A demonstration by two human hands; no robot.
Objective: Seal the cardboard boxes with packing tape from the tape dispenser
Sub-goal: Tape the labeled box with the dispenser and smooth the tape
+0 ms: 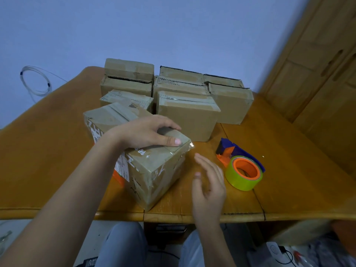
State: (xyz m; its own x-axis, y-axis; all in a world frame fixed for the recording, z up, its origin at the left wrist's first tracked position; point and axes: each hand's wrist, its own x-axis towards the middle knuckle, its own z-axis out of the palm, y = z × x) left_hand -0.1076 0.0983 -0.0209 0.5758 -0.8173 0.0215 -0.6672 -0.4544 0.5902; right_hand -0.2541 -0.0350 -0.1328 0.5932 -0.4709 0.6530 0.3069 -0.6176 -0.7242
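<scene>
Both hands are over the wooden surface (57, 143) near its front edge. The left hand (146, 132) rests on top of the nearest cardboard box (154, 170), fingers curled over its far top edge and thumb laid flat along the taped seam, gripping it. The right hand (209, 182) hovers just beside that box's right side, fingers straight and slightly spread, holding nothing and a little blurred. The tape dispenser (240, 166), blue and orange with a yellow-green roll, lies on the surface just right of the right hand, apart from it. More boxes (188, 112) are stacked behind, against the wall.
</scene>
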